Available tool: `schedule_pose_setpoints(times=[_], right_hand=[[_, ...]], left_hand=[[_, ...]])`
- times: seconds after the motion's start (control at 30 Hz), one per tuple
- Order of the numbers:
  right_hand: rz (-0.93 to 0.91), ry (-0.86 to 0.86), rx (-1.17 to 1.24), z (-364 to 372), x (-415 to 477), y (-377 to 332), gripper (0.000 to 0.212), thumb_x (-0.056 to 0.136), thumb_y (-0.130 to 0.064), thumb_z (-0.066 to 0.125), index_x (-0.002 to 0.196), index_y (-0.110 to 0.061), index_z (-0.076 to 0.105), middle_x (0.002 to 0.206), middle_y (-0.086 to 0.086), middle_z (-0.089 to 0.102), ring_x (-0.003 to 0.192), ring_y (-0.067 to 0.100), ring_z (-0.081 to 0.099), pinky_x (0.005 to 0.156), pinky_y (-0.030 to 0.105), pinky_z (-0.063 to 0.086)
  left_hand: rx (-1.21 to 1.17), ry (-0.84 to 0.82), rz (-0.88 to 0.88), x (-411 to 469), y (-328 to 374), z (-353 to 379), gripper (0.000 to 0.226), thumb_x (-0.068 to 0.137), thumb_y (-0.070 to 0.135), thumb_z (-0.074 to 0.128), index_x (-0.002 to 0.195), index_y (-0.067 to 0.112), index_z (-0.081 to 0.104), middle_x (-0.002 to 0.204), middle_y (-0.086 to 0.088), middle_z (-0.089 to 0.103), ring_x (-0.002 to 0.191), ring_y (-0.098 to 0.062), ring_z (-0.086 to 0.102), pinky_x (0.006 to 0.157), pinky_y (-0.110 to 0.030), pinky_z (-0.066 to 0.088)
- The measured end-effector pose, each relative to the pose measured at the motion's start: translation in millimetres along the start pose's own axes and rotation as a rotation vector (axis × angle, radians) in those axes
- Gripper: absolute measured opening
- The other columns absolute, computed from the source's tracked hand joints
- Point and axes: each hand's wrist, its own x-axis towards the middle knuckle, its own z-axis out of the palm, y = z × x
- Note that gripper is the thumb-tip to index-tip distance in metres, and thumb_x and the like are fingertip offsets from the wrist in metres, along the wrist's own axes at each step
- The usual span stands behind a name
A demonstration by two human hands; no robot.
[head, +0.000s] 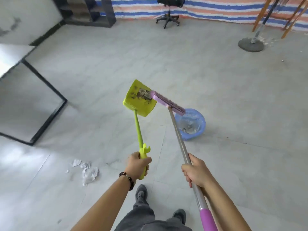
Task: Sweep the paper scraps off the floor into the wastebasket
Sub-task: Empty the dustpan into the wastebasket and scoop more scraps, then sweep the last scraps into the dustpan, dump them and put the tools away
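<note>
My left hand [138,164] grips the green handle of a yellow-green dustpan [139,99], which is raised off the floor and tilted, with dirt stains inside. My right hand [195,171] holds the metal pole of a purple broom; its head [167,102] rests against the dustpan's right edge. Just right of the broom head stands a blue wastebasket [191,125] lined with a clear bag, with a few scraps inside. A pile of crumpled white paper scraps [86,170] lies on the grey floor to the left of my left hand.
A black-framed table [41,90] stands at the left. A dark shelf [86,10] and an office chair [168,12] are at the far wall. A mop on a round base [251,44] and wooden ladder legs [291,19] are at the far right. My feet [141,194] are below.
</note>
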Motion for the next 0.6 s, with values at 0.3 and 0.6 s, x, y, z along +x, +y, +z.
schedule_pose_setpoints(times=[0.3,0.6], right_hand=[[0.009,-0.326,-0.292,163,72,-44,0.013,0.082,0.005,0.047,0.081,-0.007,0.054,0.055,0.007,0.044,0.034,0.013,0.036,0.036,0.017,0.031],[-0.023,-0.565,-0.773,354,103,-78,0.014,0.082,0.005,0.048,0.082,-0.008,0.053,0.055,0.007,0.044,0.033,0.013,0.035,0.036,0.016,0.029]], left_hand=[[-0.511,0.335,-0.185,-18,-74,-148,0.015,0.082,0.002,0.061,0.076,0.007,0.049,0.052,-0.004,0.047,0.039,-0.015,0.041,0.039,-0.018,0.026],[-0.864,0.589,-0.327,-26,-171,-277,0.014,0.087,-0.005,0.055,0.077,0.003,0.049,0.059,-0.008,0.044,0.043,-0.017,0.040,0.036,-0.021,0.034]])
